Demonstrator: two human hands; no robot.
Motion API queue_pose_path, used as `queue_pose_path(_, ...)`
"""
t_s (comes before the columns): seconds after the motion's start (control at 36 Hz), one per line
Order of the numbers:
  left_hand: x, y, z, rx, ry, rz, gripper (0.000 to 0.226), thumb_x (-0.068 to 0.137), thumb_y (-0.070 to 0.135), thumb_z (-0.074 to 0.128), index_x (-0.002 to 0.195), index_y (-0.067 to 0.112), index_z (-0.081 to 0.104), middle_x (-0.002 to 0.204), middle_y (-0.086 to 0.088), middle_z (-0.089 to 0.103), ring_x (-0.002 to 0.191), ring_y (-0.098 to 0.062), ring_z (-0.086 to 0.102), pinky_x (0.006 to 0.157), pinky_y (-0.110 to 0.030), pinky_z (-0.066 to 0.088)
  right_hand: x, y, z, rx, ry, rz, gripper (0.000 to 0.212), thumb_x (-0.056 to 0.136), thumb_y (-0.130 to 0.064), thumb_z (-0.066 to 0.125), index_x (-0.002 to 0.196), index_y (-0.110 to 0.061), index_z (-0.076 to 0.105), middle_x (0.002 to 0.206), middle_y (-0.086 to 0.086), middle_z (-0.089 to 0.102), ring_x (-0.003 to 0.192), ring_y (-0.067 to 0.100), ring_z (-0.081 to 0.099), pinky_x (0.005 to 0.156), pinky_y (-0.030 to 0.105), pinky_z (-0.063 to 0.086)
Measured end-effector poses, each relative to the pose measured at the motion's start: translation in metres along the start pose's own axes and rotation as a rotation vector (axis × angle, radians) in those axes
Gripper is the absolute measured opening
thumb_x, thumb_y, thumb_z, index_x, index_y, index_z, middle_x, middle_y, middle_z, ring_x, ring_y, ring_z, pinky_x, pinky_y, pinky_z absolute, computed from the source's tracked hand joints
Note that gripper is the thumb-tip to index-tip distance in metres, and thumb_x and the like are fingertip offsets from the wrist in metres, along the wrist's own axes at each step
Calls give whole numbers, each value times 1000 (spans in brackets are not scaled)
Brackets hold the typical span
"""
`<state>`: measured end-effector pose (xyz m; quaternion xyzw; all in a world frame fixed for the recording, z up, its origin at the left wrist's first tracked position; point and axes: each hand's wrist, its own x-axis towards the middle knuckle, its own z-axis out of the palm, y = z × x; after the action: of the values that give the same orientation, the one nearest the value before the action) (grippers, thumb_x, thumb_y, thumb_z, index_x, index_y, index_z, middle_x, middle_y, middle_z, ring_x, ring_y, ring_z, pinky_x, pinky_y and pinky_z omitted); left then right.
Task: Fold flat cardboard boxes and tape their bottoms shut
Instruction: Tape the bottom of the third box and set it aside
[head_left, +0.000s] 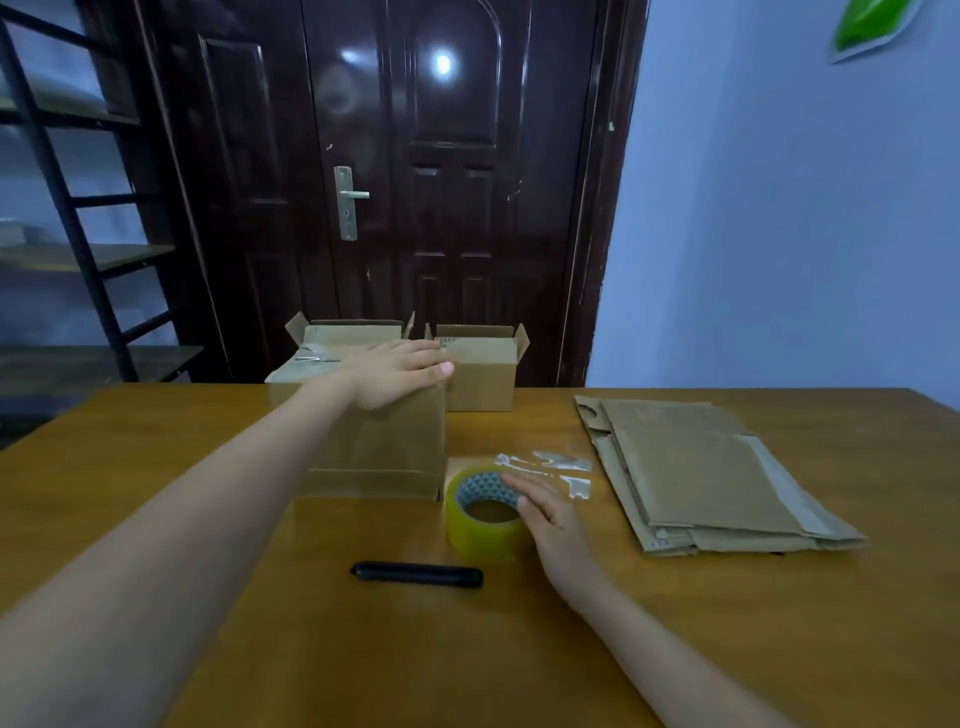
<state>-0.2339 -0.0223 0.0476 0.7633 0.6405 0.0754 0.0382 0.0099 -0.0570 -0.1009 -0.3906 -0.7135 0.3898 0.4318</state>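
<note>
A folded cardboard box (379, 447) stands in the middle of the wooden table (208, 467), its taped face up. My left hand (400, 371) rests flat on the box's top right edge, fingers straight. Just right of the box stands a roll of clear yellowish tape (480, 530). My right hand (545, 514) touches the roll's right side, fingers extended over it. A loose strip of clear tape (550, 467) runs from the roll across the table. A stack of flat cardboard boxes (701, 478) lies at the right.
Two more open boxes, one (353, 332) behind the near box and one (480, 369) at the table's far edge. A black utility knife (418, 574) lies near the tape roll. A dark door (389, 182) and a metal shelf (78, 234) stand beyond the table.
</note>
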Motion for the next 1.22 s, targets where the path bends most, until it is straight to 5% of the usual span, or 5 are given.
queue_pose_path(0.17,-4,0,-4,-325,20,-6,104,58,96,11,141,41,40,153,11,31,140,-12,26,117,-44,14,3,-12,-3,60,59,30,30,100,-12,43,113,-31,62,121,-15,58,118,-1,47,102,20,36)
queue_pose_path(0.42,-10,-11,-26,-814,576,-163,23,95,37,50,85,30,69,99,6,70,106,-13,61,103,-42,43,62,-69,-7,-13,209,-105,28,98,-10,43,116,-18,63,111,-11,58,99,-9,50,90,8,40)
queue_pose_path(0.56,-22,-14,-45,-688,759,-311,23,95,24,46,99,17,68,100,2,64,97,-14,55,81,-27,41,105,-110,2,-34,213,-72,33,100,-15,40,127,-13,59,128,-1,58,116,7,49,96,18,34)
queue_pose_path(0.89,-40,-50,-21,-457,375,-528,61,100,31,37,151,6,15,159,-10,13,145,-25,16,115,-37,17,173,-130,66,-466,-107,13,57,99,-40,25,147,-8,28,158,7,19,147,22,3,116,49,3)
queue_pose_path(1.22,-42,-70,-10,-1110,311,-568,34,98,20,48,131,13,51,98,-2,62,87,-19,59,68,-30,47,166,-117,73,272,-34,323,67,100,-37,37,151,-29,-5,160,-1,7,143,26,20,115,49,24)
